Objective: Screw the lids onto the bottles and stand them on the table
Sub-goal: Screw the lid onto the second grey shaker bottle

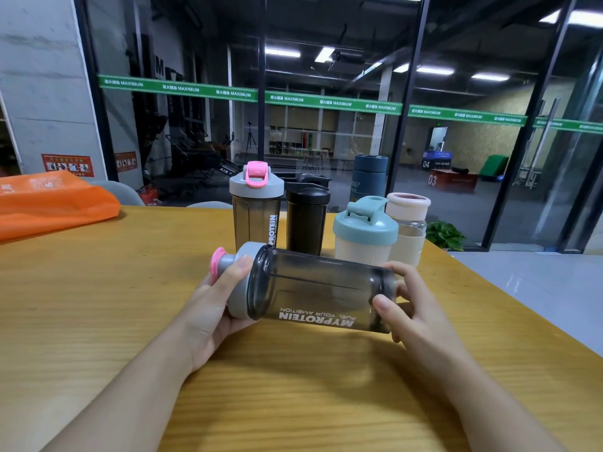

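Item: my left hand (208, 308) grips the grey lid (236, 282), right hand (411, 305) the smoky translucent shaker bottle (319, 288); five capped bottles stand behind on the wood-grain desk (98, 305).

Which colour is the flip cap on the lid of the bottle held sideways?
Pink, on a grey lid, seen in the head view.

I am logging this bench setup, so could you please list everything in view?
held shaker bottle: 1, smoky clear, grey lid, pink cap, sideways in both hands
upright bottles: 5, behind it: smoky grey-pink, black, teal-lidded, pale-pink-lidded, dark blue
orange bag: 1, table's far left
table: 1, wooden
left hand: on the lid
right hand: on the base
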A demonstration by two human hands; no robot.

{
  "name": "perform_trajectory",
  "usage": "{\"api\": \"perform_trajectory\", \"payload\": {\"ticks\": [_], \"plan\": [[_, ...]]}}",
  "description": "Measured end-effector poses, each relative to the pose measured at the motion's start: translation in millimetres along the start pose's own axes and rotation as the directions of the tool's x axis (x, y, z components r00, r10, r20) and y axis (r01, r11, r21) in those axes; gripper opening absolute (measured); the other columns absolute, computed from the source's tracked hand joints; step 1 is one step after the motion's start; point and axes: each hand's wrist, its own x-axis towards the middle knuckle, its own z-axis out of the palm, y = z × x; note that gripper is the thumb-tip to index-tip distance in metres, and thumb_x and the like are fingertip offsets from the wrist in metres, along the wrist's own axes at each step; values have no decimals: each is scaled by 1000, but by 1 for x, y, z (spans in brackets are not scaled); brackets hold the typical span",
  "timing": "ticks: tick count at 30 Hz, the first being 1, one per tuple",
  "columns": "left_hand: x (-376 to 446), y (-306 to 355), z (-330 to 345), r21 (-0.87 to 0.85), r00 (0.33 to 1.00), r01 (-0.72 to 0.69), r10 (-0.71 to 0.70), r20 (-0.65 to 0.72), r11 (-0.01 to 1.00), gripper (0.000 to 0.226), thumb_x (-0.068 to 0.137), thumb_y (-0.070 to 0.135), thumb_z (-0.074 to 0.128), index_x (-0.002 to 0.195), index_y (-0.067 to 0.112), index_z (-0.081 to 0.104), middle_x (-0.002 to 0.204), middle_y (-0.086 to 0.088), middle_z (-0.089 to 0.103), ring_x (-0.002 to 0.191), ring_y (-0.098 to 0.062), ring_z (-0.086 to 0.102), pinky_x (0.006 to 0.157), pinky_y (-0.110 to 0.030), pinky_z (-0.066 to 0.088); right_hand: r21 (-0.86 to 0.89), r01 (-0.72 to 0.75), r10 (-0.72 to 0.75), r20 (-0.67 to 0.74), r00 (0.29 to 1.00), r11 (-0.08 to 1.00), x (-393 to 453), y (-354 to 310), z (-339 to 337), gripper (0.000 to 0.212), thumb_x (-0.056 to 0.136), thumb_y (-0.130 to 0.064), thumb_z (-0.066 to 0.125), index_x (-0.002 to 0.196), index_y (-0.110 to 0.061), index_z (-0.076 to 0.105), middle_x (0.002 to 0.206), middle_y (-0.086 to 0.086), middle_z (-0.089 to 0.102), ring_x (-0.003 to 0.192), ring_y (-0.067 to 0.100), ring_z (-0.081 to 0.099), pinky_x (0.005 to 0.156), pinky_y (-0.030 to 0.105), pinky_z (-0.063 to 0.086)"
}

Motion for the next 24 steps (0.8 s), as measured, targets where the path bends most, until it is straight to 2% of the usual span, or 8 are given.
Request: {"api": "perform_trajectory", "payload": {"ticks": [2,6,9,12,15,19,22,24], "plan": [[0,-1,0,5,1000,-5,5,-7,1000,113,41,55,86,140,30,40,120,-16,63,101,-29,67,67,-37,58,-5,-25,25,1,1000,1000,1,1,0,51,63,-68,48,109,-45,51,88,6,64,61,14,51,62,32,43],[-1,0,2,27,1000,-20,20,-5,999,128,28,58,90,142,30,38,119,-15,64,101,-28,66,65,-36,57,51,-105,105,2,994,993,1,-7,2,31,82,-58,54,86,-27,55,55,-17,58,46,-2,47,58,24,33],[-4,0,5,31,999,-38,37,26,999,104,38,51,83,133,29,48,114,-9,68,97,-23,67,64,-32,58,58,-177,178,-8,984,982,2,-9,2,47,87,-57,49,77,-11,51,43,-16,48,39,0,43,51,22,30],[-7,3,8,36,993,-78,75,94,996,86,27,50,90,107,34,65,95,-4,75,79,-15,71,59,-28,57,48,-299,298,19,954,953,3,-8,1,49,97,-50,38,80,-7,53,35,-8,41,32,8,35,37,20,28],[-9,5,9,40,984,-109,103,144,993,96,26,52,92,114,31,62,97,-6,74,81,-17,71,61,-29,57,54,-329,326,60,943,943,2,-11,1,48,95,-57,34,84,-17,59,42,6,48,34,17,38,36,21,28],[-9,5,8,54,983,-142,134,127,988,91,30,52,91,113,32,61,98,-4,74,83,-17,70,70,-34,58,5,-333,330,100,938,943,2,-10,1,45,96,-55,29,94,-20,58,41,-5,52,33,11,44,39,17,34],[-5,3,4,29,990,-135,134,43,990,76,41,47,82,113,33,61,101,-4,73,84,-16,69,68,-32,57,46,-253,243,159,957,966,0,-13,3,40,88,-64,39,107,-31,52,83,-5,67,47,14,57,49,21,41],[-2,2,1,20,994,-111,111,-14,994,91,42,50,79,127,29,54,113,-9,69,95,-22,67,65,-32,57,101,-214,194,173,966,972,-1,-11,4,54,79,-63,57,126,-41,41,109,-6,62,62,23,66,56,25,49]]}}
